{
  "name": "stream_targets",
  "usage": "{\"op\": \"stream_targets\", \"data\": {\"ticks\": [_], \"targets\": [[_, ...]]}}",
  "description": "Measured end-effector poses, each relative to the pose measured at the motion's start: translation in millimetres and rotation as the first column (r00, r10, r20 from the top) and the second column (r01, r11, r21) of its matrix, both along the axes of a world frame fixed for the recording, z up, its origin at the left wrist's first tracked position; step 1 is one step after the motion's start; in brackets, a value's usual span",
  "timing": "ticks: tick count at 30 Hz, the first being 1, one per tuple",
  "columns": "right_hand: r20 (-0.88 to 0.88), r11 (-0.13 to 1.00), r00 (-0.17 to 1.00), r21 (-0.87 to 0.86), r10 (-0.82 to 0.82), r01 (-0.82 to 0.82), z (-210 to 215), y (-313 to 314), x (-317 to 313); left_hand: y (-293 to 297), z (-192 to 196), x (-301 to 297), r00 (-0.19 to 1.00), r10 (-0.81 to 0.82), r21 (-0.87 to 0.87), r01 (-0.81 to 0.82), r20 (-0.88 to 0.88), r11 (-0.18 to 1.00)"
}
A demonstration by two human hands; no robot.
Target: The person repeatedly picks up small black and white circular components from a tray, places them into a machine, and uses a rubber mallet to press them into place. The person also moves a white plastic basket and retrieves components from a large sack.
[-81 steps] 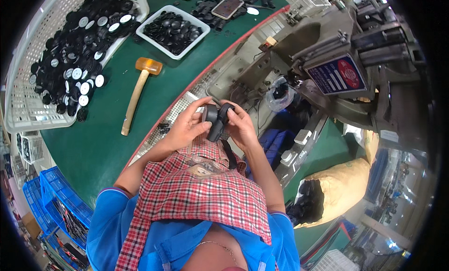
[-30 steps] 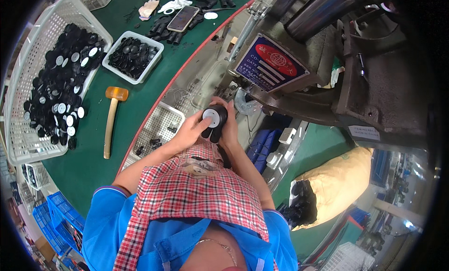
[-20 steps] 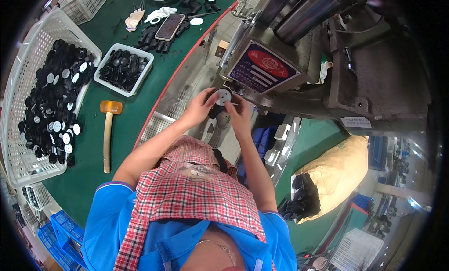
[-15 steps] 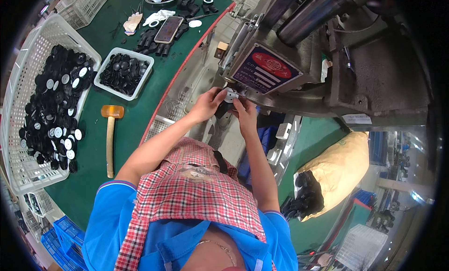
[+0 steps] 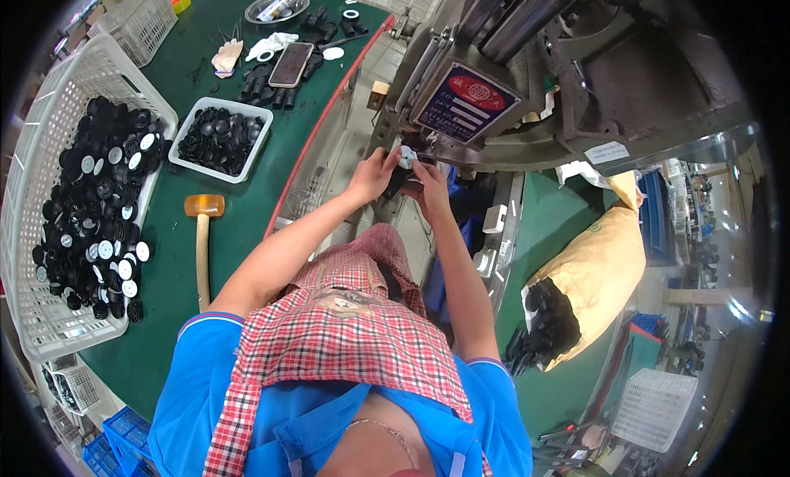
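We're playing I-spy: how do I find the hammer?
At the left of the green table, find the big white basket of black discs. Right of it, below the small white tub in the picture, lies the mallet. Only it has an amber head and pale wooden handle.

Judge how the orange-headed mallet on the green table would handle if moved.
The mallet is probably head-heavy: its orange head is thicker than the slim handle. It should lift stiffly, since that handle looks like solid wood. Pushed, it may pivot rather than roll, given the long handle.
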State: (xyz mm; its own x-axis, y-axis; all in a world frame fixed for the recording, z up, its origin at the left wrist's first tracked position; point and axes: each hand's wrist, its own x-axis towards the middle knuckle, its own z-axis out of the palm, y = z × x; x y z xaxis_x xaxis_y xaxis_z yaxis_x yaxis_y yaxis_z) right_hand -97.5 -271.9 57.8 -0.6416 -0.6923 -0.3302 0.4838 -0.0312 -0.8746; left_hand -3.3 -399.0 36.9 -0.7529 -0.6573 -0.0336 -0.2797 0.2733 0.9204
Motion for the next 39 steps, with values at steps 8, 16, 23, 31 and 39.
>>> {"op": "stream_targets", "data": {"ticks": [8,16,23,31,39], "targets": [[-0.063,0.998,0.998,0.068,-0.006,0.010,-23,-3,0,1,-18,-3,0.998,0.053,0.002,-0.053,0.034,0.999],[0.005,1.000,1.000,0.004,0.022,-0.022,-22,1,4,16,-9,50,1.000,0.003,0.034,-0.003,0.006,0.999],[-0.185,0.948,0.983,0.314,0.016,0.044,-55,11,-20,18,2,50,0.997,0.071,-0.158,-0.066,0.025,0.985],[-0.892,0.835,0.253,0.442,0.373,0.328,-129,-5,-56,13,13,53,0.999,0.029,-0.144,-0.025,0.023,0.989],[-0.661,0.585,0.078,0.708,0.746,0.397,-142,-27,-88,-33,8,222,0.956,0.294,-0.013,-0.294,-0.015,0.956]]}}
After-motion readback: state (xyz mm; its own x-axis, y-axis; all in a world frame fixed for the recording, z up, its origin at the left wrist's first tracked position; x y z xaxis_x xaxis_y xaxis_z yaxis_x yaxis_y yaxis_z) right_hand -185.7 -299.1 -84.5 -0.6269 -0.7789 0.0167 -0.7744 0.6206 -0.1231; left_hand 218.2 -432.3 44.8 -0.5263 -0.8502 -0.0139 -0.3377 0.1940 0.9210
